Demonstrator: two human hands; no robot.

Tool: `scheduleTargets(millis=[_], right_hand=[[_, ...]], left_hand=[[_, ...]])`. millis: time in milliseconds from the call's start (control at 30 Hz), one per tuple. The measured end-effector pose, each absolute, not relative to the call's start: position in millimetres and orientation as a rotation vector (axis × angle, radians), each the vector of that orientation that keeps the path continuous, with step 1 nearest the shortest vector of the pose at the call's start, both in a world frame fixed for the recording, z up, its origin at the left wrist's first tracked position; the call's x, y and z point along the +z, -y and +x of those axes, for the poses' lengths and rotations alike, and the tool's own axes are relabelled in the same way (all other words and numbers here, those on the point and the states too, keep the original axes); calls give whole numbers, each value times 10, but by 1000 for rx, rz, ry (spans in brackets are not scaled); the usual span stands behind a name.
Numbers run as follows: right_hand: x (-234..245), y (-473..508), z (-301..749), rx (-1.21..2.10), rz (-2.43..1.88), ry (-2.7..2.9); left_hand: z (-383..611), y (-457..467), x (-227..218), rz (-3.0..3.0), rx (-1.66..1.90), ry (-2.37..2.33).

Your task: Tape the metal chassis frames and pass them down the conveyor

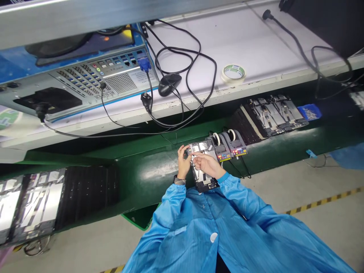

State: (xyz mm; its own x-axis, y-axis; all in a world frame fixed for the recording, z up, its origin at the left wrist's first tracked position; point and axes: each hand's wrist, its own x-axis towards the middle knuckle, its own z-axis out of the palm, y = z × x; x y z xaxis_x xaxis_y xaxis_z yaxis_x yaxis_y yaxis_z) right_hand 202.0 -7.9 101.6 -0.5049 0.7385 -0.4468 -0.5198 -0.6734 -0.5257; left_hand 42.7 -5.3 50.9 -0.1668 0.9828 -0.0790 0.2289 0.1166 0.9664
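Circuit board (201,147) (dark, patched with silver foil) held closely between left hand (183,162) and right hand (208,164).

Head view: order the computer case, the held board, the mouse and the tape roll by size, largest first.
1. Computer case
2. Held board
3. Mouse and tape roll: these look alike, so I won't rank them.

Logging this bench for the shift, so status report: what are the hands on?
Left hand pinching top edge, right hand lying across a flat silver-and-black electronic panel. Two grey tape dispensers right beside it.
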Motion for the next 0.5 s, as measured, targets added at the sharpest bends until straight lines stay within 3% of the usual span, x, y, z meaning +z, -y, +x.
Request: scheduleTargets(millis=[500], right_hand=[[936, 81, 2018, 2219, -786, 320]], left_hand=[[417, 53, 463, 1251, 1162, -1516]])
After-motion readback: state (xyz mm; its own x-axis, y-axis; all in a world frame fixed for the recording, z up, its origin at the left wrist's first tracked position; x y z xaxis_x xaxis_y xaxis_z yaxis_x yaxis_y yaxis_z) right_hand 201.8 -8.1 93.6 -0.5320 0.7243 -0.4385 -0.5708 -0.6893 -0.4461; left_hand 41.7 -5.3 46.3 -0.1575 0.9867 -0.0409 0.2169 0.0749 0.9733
